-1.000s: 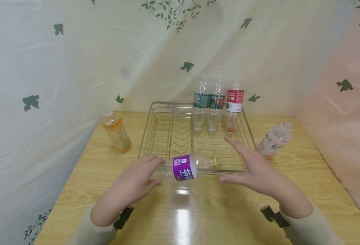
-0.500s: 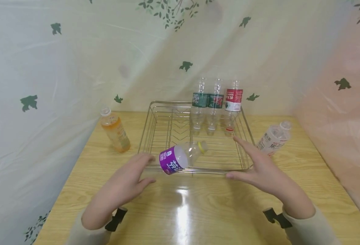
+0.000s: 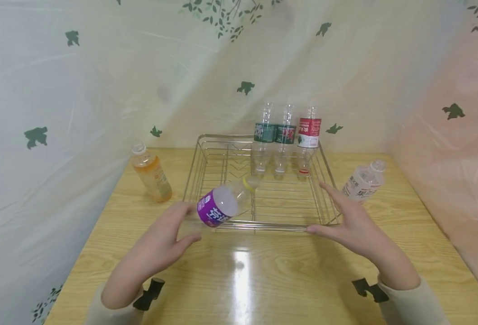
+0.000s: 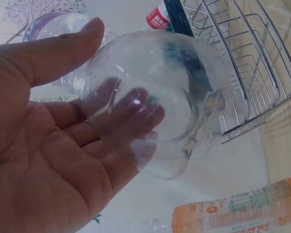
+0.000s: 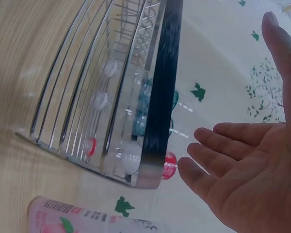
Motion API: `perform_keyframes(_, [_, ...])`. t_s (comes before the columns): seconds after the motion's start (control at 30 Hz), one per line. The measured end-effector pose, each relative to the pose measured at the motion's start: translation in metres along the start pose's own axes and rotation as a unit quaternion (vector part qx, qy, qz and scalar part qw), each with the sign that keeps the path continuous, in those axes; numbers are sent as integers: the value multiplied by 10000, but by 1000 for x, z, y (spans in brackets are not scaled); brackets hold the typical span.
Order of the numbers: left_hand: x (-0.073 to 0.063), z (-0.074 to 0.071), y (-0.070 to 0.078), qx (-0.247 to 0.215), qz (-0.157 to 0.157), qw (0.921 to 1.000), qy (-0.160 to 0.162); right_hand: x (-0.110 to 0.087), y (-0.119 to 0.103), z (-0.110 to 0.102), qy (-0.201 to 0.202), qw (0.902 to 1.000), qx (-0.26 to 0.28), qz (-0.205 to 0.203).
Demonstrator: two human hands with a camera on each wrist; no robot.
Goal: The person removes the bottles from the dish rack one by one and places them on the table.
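Note:
My left hand grips the base end of a clear plastic bottle with a purple label. The bottle tilts over the front left part of a wire dish rack, its yellow-ringed neck towards the back right. In the left wrist view, the thumb lies along one side of the clear bottle base and the fingers show through it from behind. My right hand holds nothing; its thumb and fingers are spread beside the rack's front right corner. The right wrist view shows its bare palm.
Three bottles stand neck-down at the rack's back right: two green-labelled bottles and a red-and-white-labelled bottle. An orange-tinted bottle is on the table left of the rack, a pale-labelled bottle on its right. A patterned curtain hangs behind.
The purple-labelled bottle has moved left with my left hand, and its neck has swung from pointing right to pointing back right. My right hand has shifted slightly right.

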State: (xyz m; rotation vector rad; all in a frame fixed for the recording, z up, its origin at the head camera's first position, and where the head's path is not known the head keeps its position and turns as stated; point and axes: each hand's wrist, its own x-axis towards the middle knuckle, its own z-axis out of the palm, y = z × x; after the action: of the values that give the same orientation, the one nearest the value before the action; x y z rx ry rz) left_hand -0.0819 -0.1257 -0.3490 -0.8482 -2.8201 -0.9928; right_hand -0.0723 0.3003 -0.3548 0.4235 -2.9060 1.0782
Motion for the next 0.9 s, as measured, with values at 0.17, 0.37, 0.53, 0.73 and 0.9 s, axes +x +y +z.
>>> perform_keyframes(0.17, [-3,-2,-6,-143,-70,9997,183,-3,9,-1,40,9999,-53,147])
perform_keyframes(0.37, [-6,-4,-14,-340,-158,9983,444,-5,17,-2,181,9994,-97,296])
perform_keyframes(0.53, [-9,-4,-20,-361,-187,9966,716,-8,25,-3,278,9990,-83,349])
perform_keyframes(0.73, [-13,-9,-24,-288,-241,9942,1005,-8,36,-1,282,9989,-59,376])
perform_keyframes(0.9, [-15,-12,-29,-421,-350,9916,1172,-7,44,0,253,9985,-89,476])
